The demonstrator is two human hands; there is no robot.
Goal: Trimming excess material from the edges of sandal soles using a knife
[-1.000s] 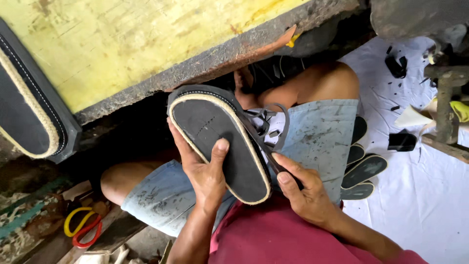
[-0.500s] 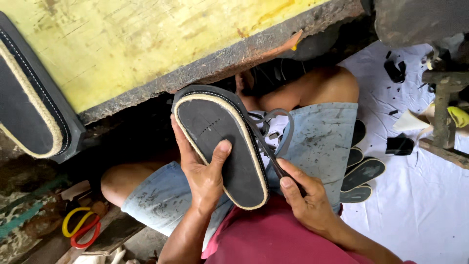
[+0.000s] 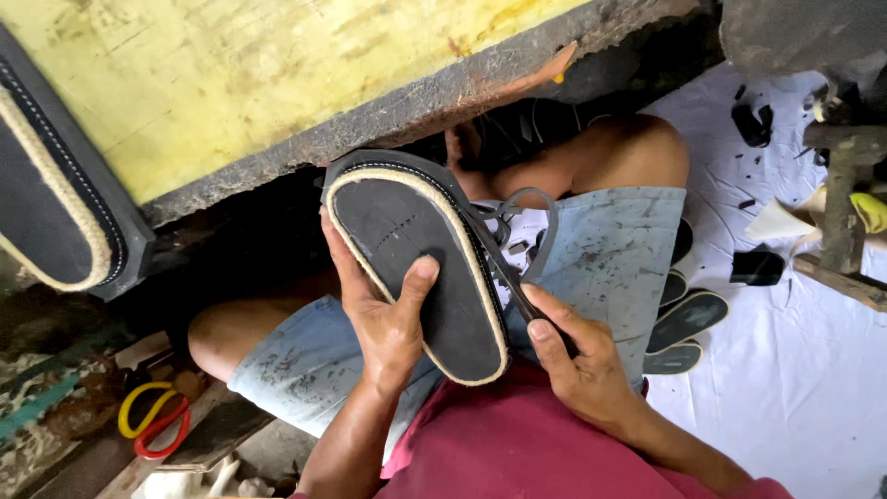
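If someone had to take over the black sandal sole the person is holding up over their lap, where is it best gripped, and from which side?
Probably at the free toe end of the sandal sole, coming from above. The left hand already wraps the near half, thumb on the flat face, and the right hand works the strap-side edge. The sole is thin and flat, so a pinch across its rope-trimmed edge suits it.
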